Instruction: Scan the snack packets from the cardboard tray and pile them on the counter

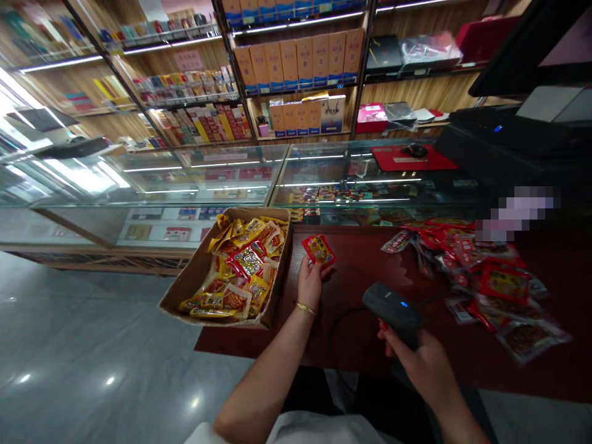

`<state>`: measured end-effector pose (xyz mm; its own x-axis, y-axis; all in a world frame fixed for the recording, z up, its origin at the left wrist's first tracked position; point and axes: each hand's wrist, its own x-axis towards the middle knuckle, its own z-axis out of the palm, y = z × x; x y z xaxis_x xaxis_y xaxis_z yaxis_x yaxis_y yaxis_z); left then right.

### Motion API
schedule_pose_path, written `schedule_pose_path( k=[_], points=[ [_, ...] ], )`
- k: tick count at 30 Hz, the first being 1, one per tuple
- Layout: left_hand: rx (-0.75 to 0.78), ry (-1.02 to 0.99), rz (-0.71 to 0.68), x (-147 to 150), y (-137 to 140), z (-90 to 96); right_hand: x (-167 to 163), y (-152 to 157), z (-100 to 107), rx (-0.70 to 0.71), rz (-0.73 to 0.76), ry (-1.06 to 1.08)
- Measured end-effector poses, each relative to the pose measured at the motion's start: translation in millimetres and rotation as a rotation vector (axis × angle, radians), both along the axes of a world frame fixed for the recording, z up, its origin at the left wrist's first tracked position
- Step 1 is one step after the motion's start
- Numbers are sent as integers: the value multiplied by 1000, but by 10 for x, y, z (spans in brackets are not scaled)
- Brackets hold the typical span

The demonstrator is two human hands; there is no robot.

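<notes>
My left hand pinches the near edge of a small red and yellow snack packet, held just above the dark red table. In my right hand is a black barcode scanner with a blue light on top, its head tilted toward the packet. Left of my left hand stands an open cardboard box full of yellow and red snack packets. On the right, a heap of red and clear snack packets lies on the table.
The dark red table abuts a glass display counter. A black cable lies on the table. A mouse rests on a red mat near a black machine and a monitor. Behind are shelves of boxed goods.
</notes>
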<state>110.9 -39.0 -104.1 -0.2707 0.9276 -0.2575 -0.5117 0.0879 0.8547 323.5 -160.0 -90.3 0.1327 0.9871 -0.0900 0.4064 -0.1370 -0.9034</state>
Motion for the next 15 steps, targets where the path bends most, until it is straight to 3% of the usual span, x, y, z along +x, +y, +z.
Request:
schedule_pose_path(
  k=[15],
  points=[
    [78,25,10,-109,72,-102,-34,132,92,-9,2,-60]
  ],
)
